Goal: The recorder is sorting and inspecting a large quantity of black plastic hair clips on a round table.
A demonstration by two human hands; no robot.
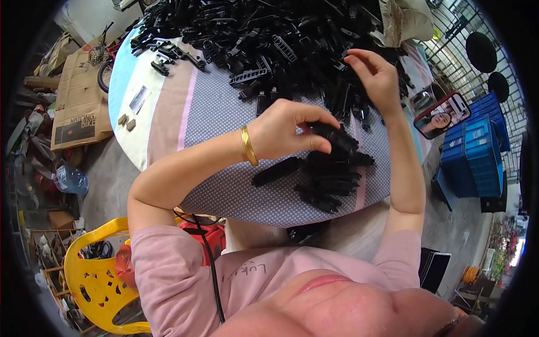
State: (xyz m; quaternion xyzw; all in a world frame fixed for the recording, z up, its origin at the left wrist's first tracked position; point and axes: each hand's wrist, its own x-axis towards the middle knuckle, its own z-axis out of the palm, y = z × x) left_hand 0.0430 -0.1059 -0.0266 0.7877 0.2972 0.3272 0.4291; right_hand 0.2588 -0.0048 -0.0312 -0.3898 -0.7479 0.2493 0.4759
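A big heap of black plastic parts (247, 33), some with slotted, ladder-like frames, covers the far side of the cloth-covered table (224, 191). A smaller pile of similar long black parts (331, 182) lies near the front edge. My left hand (286, 130), with a gold bracelet at its wrist, curls thumb and fingers around a black plastic part (331, 136) on top of this small pile. Reaching to the heap's right side, my right hand (377, 78) pinches thumb and forefinger at the end of a black part, mostly hidden among the others.
A phone (442, 116) stands at the table's right edge beside a glass-like cup (424, 98). A whitish sack (407, 22) stands at the far right. Left on the cloth lie a small card (140, 99) and two brownish bits. A yellow chair (101, 281) is at lower left, blue crates (474, 151) at right.
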